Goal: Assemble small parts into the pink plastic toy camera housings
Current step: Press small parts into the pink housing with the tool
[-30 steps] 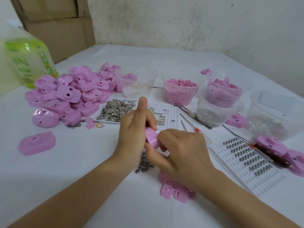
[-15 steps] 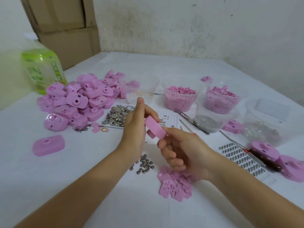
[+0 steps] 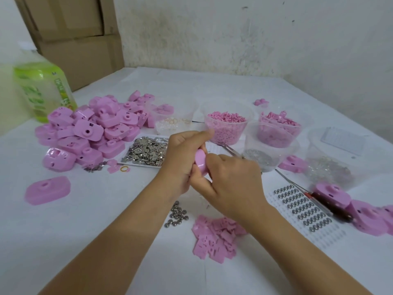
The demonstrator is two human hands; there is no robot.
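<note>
A pink camera housing (image 3: 201,161) is held edge-on above the table's middle. My left hand (image 3: 182,158) grips it from the left, fingers curled over its top. My right hand (image 3: 230,184) closes on it from the right and hides its lower part. Below the hands lie small steel balls (image 3: 176,216) and a heap of flat pink pieces (image 3: 214,237). A pile of pink housings (image 3: 91,133) sits at the left, with a single housing (image 3: 47,189) apart in front of it.
A tray of metal bits (image 3: 146,151), clear tubs of pink parts (image 3: 226,126) (image 3: 278,129), a spring board (image 3: 302,208), tweezers (image 3: 229,149) and finished housings (image 3: 370,213) ring the work spot. A green bottle (image 3: 43,90) and cardboard boxes (image 3: 74,35) stand at the back left.
The housing has turned from tilted and exposed to edge-on between both hands. My right hand has closed back over it and both hands have come together.
</note>
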